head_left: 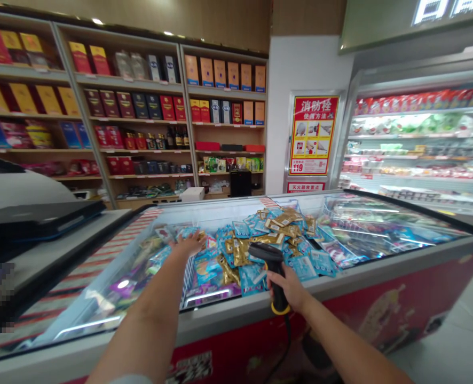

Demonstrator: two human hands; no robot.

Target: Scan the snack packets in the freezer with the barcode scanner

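Observation:
My right hand (pixel 290 285) is wrapped round the handle of a black and yellow barcode scanner (pixel 275 261). The scanner's head points left over a heap of small packets, and its cord hangs down the freezer's front. My left hand (pixel 189 244) stretches out over the left end of the heap with its fingers spread, close to some blue packets. Blue packets (pixel 302 266) and gold packets (pixel 241 252) lie mixed on the glass top of a chest freezer (pixel 340 285). Whether the left fingertips touch a packet is hard to tell.
Left of the freezer is a counter with a dark flat device (pixel 48 218). Wall shelves (pixel 140 125) hold boxes and bottles. A red fire-hydrant sign (pixel 313 136) hangs at the back, beside a lit open fridge (pixel 416 138). Wire baskets of goods show through the freezer's glass.

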